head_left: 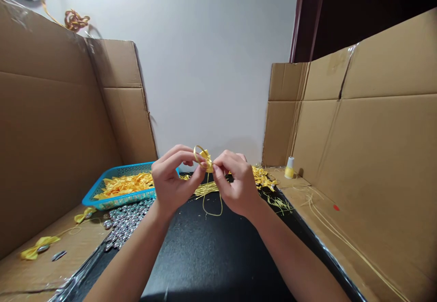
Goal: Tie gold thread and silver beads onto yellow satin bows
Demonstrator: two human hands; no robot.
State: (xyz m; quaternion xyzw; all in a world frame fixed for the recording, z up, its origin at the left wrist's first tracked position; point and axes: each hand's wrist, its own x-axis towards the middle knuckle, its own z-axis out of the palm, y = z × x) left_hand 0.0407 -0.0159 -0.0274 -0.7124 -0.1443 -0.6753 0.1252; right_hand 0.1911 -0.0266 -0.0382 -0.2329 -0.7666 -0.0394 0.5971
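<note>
My left hand [172,179] pinches a small yellow ribbon bow [206,160] between thumb and fingertips, above the far half of the black work surface [205,256]. A ribbon loop [195,153] stands up beside the left fingers. From the other side, the thumb and index finger of my right hand [239,181] are closed at the bow's right edge, apparently on a thin yellow cord; the fingertips hide the exact grip. The cord [221,206] hangs below in a loose loop. Behind it lies a bundle of yellow cords [206,189].
Yellow ribbon pieces [128,184] fill a blue basket [89,198] at left. Silver beads [128,222] lie before it, with finished-looking bows [39,247] nearby. At right are more yellow bows [262,178], cord scraps [280,204] and a yellow thread spool [289,169]. Cardboard walls [375,147] flank both sides.
</note>
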